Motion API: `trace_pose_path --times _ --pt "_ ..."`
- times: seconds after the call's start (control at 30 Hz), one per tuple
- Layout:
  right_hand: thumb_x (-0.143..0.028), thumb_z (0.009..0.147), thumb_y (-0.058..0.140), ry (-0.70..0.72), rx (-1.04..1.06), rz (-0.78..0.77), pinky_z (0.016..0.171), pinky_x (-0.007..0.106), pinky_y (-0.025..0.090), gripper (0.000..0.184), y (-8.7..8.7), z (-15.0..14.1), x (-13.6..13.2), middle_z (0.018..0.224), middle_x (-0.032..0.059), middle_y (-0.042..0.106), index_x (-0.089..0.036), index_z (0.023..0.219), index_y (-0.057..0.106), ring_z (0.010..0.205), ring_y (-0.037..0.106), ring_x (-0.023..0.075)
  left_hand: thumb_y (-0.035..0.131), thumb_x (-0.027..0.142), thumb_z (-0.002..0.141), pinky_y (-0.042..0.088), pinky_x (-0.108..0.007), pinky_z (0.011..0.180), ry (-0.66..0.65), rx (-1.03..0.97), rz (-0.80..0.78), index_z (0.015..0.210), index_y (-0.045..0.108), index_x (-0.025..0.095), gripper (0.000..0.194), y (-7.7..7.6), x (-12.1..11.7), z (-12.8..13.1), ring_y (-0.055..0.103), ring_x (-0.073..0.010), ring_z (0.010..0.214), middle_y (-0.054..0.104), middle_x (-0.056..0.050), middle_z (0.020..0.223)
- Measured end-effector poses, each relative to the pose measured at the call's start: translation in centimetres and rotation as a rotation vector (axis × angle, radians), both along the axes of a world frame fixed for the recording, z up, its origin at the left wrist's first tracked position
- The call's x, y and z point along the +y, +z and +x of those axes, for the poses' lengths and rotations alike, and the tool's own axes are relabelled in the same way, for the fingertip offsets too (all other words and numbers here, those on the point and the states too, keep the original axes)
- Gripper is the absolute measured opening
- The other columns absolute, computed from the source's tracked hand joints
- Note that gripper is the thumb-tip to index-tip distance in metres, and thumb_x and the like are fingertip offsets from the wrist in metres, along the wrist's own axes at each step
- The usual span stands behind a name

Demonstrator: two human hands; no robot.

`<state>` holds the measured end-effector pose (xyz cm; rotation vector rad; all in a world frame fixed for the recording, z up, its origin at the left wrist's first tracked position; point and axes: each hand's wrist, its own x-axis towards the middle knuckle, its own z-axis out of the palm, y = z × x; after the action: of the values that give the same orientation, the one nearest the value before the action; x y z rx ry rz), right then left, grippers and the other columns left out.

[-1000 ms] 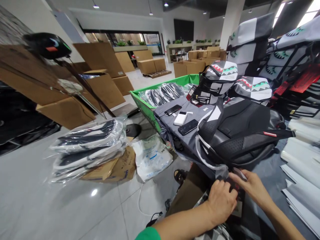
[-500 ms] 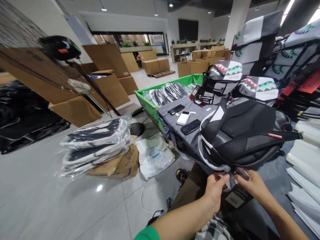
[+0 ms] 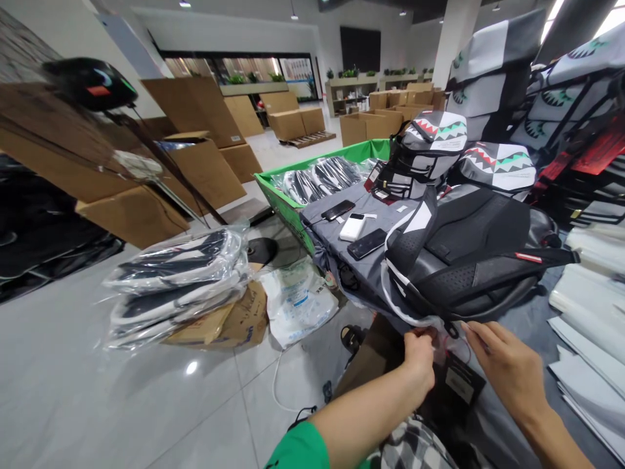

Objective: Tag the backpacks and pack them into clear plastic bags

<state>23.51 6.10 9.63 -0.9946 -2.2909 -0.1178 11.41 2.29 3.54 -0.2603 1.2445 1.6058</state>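
My left hand [image 3: 418, 361] and my right hand [image 3: 502, 361] work at the lower edge of a black backpack [image 3: 463, 260] with white piping. The left fingers curl around a thin cord or strip of plastic at the bag's edge. The right fingertips sit close by, near a small black buckle [image 3: 452, 329]. Below the hands hangs a black hang tag [image 3: 459, 384] with a pale label. On a grey cloth-covered surface [image 3: 336, 260] lie two smartphones [image 3: 338, 210] [image 3: 367, 243] and a white power bank [image 3: 352, 227]. Two shark-mouth backpacks [image 3: 430, 150] [image 3: 498, 167] stand behind.
A green-rimmed cart [image 3: 288, 202] holds plastic-wrapped bags. More wrapped bags [image 3: 176, 286] are stacked on cardboard on the tiled floor, next to a white plastic sack [image 3: 297, 303]. White sheets [image 3: 586, 326] lie at the right, with hanging bags above. Cardboard boxes stand farther back.
My left hand has moved up and closer to my right, and its fingers have curled in. The small dark piece by my right hand no longer shows. The view has shifted slightly.
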Motion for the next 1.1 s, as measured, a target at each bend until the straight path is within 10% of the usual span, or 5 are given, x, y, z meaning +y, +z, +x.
trace_pose_path --times 0.17,0.4,0.83,1.1 --pt "-0.028 0.105 0.039 -0.015 -0.203 0.263 0.061 0.028 0.034 0.04 1.6 -2.9 -1.8 0.071 0.003 0.059 -0.02 0.078 0.067 0.069 0.054 0.016 0.079 0.025 0.059 0.046 -0.026 0.061 -0.032 -0.075 0.086 0.072 0.062 0.016 0.023 1.3 -0.3 -0.2 0.056 -0.0132 0.059 0.064 0.001 0.065" --pt "-0.015 0.101 0.041 0.138 -0.202 0.303 0.074 0.031 0.041 0.029 -2.0 -3.3 -2.7 0.089 0.0106 0.065 -0.013 0.099 0.07 0.081 0.054 0.0198 0.082 0.029 0.051 0.044 -0.024 0.069 -0.085 -0.052 0.337 0.068 0.073 0.013 0.026 2.2 -2.2 -1.2 0.055 -0.0114 0.065 0.068 -0.001 0.069" --pt "-0.015 0.102 0.048 0.114 -0.071 0.294 0.078 0.033 0.038 0.013 -2.4 -2.8 -3.9 0.089 0.0061 0.074 -0.015 0.104 0.061 0.086 0.062 0.0184 0.075 0.018 0.053 0.049 -0.029 0.072 -0.01 0.046 0.108 0.074 0.067 0.014 0.023 1.3 -1.5 -0.1 0.061 -0.0155 0.07 0.07 -0.004 0.074" --pt "-0.029 0.101 0.055 -0.229 -0.043 0.36 0.068 0.035 0.032 0.018 -3.6 -4.1 -2.4 0.073 0.0038 0.064 -0.018 0.089 0.062 0.071 0.054 0.019 0.077 0.016 0.05 0.044 -0.025 0.06 0.054 0.164 0.098 0.064 0.059 0.016 0.023 1.2 -1.3 0.0 0.052 -0.0109 0.057 0.058 0.003 0.06"
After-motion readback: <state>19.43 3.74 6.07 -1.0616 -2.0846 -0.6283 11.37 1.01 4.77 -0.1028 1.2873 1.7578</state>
